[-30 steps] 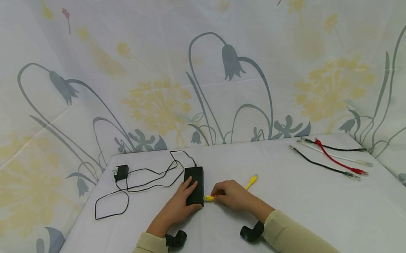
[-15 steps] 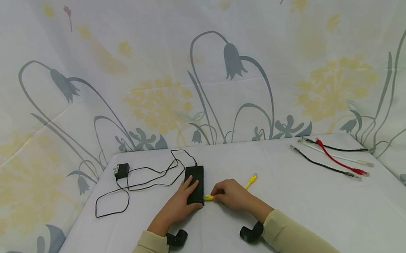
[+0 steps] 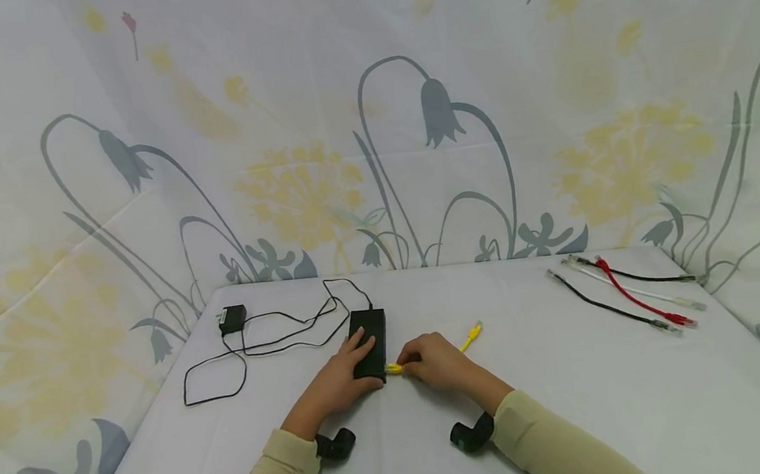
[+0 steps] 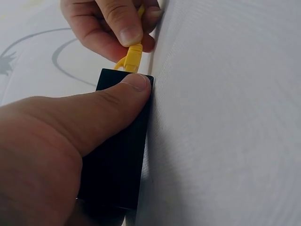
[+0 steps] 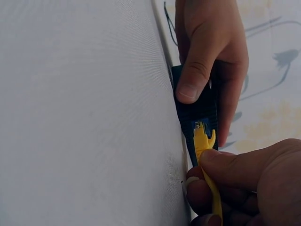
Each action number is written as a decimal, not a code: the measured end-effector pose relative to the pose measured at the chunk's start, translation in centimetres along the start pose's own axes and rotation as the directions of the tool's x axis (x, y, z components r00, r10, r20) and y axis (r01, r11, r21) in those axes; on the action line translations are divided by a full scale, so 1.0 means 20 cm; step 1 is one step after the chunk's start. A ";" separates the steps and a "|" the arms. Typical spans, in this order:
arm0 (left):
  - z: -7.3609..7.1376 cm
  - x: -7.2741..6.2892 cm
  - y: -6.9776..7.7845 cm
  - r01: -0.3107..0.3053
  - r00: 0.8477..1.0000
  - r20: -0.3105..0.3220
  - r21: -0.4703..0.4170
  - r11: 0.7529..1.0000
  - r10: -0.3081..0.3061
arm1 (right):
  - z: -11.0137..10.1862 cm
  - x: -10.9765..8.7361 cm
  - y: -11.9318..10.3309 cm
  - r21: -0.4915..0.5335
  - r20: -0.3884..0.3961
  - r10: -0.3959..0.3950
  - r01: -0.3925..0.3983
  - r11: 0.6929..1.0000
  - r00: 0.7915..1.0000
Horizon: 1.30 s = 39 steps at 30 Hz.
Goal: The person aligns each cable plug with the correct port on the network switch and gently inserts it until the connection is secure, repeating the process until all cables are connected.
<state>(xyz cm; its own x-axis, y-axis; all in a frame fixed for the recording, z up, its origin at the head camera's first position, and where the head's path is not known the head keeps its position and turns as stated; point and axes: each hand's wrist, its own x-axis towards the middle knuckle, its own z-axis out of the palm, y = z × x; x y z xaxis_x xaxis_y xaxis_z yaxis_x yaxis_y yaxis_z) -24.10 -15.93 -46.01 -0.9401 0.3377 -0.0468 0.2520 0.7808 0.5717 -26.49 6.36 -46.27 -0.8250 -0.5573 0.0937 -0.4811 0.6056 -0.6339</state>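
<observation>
Yellow cable [image 5: 215,194] is pinched just behind its plug [image 5: 201,140] by my right hand [image 3: 438,365], beside the black box [image 3: 371,324]. My left hand [image 3: 336,379] clasps that box, seemingly bracing it, short of the table [image 3: 576,378]'s far edge.

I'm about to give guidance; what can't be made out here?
Left wrist: front end of the yellow plug, hidden by the black box.
Head: middle of the yellow cable, hidden by the right hand.
Right wrist: its far end, cut off by the bottom edge.
Head: print on the adapter, too small.
</observation>
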 end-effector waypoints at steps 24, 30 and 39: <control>0.03 0.01 -0.02 0.009 1.000 -0.017 -0.022 1.000 -0.009 | 0.01 -0.01 0.00 -0.001 -0.018 -0.021 0.021 1.000 1.000; 0.04 0.01 -0.03 0.009 1.000 -0.020 -0.019 1.000 -0.009 | 0.01 -0.02 -0.01 -0.027 -0.029 -0.027 0.026 0.999 0.999; 0.03 0.00 -0.03 0.009 1.000 -0.019 -0.015 1.000 -0.009 | -0.01 -0.03 -0.03 -0.053 -0.018 -0.018 0.017 0.998 1.000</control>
<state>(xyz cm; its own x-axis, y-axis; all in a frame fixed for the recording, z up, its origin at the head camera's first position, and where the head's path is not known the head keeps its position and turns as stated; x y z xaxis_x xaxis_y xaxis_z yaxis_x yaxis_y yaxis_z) -24.18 -16.01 -46.76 -0.9465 0.3206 -0.0367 0.2401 0.7756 0.5837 -25.85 6.42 -45.86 -0.8215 -0.5576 0.1190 -0.5100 0.6254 -0.5905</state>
